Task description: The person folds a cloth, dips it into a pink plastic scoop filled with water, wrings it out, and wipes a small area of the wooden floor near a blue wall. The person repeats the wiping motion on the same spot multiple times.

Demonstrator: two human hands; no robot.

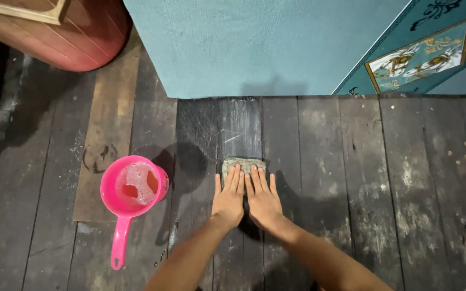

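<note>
Head view: left hand (228, 196) and right hand (263, 198) lie flat, fingers spread, pressing grey rag (243, 164) on wet floorboards (351, 161) mid-frame. Risk: a sideways slip could knock the pink dipper (131, 188) of sudsy water at lower left and spill it.

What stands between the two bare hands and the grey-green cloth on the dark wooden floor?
Nothing visible does. The left hand and the right hand lie flat, side by side, with fingertips directly on the grey-green cloth. The pink plastic dipper stands apart, to the left.
</note>
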